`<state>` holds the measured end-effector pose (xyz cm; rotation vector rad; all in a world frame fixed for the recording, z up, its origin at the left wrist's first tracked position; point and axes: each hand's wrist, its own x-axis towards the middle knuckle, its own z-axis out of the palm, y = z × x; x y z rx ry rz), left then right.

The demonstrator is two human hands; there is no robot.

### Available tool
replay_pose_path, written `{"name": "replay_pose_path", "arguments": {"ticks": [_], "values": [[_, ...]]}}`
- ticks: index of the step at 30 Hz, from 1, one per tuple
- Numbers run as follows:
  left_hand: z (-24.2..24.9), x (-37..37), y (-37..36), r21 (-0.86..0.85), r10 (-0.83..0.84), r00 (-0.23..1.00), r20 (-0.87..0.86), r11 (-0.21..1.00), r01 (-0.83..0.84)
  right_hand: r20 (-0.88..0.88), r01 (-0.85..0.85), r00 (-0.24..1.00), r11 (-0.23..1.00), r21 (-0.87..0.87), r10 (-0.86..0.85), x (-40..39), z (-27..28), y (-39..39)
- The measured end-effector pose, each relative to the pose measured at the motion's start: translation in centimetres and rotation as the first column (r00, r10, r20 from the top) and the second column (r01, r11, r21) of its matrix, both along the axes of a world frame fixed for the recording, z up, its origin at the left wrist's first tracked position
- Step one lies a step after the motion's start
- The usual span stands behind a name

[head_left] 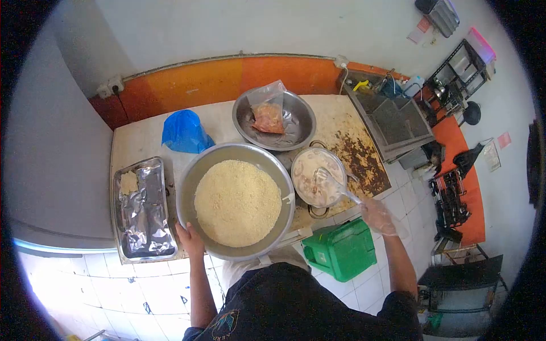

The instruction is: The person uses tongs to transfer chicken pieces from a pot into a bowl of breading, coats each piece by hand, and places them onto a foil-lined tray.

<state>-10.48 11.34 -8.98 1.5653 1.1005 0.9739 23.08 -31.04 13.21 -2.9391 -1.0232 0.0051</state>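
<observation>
The right hand (378, 216) closes around the spoon (336, 184), its head in the batter pot (311, 168), right of the crumb bowl (238, 195). The left hand (190, 238) touches that bowl's rim near the table's front edge; its grip is unclear.

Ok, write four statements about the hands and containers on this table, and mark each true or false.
1. The right hand holds a serving spoon dipped into the two-handled pot. True.
2. The left hand is inside the foil-lined tray. False: it is at the rim of the large metal bowl.
3. The clear plastic bag is in the smaller metal bowl. True.
4. The blue plastic bag is inside the large metal bowl. False: it is beside it.
</observation>
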Motion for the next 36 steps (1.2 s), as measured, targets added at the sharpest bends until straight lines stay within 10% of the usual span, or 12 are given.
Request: {"name": "replay_pose_path", "arguments": {"ticks": [4, 10, 21, 23, 26, 36], "values": [[-1.3, 0.0, 0.5, -0.096, 0.001, 1.0, 0.011, 0.995, 0.0, -0.326, 0.216, 0.94, 0.915, 0.34, -0.1, -2.4, -0.1, 0.0], [1.4, 0.1, 0.2, -0.032, -0.056, 0.989, -0.135, 0.998, 0.052, -0.629, 0.601, 0.711, 0.737, 0.31, -0.315, -5.5, 1.4, 1.5], [3.5, 0.8, -0.2, 0.003, -0.029, 0.985, -0.171, 1.0, 0.03, -0.177, 0.299, 0.953, 0.853, 0.427, -0.245, -6.2, 8.7, 1.4], [-0.3, 0.3, 0.7, -0.153, -0.035, 0.98, 0.194, 0.986, 0.066, -0.189, 0.368, 0.929, 0.836, 0.407, -0.317, -7.1, 12.0, 2.5], [-1.1, -0.1, 0.9, -0.133, -0.033, 0.993, 0.111, 0.99, 0.048, 0.007, 0.261, 0.958, 0.877, 0.404, -0.288, -7.2, 11.2, 2.2], [-0.1, -0.2, 0.4, -0.045, -0.021, 0.994, -0.111, 0.999, 0.017, -0.209, 0.345, 0.934, 0.879, 0.328, -0.289, -7.2, 6.3, 3.0]]}}
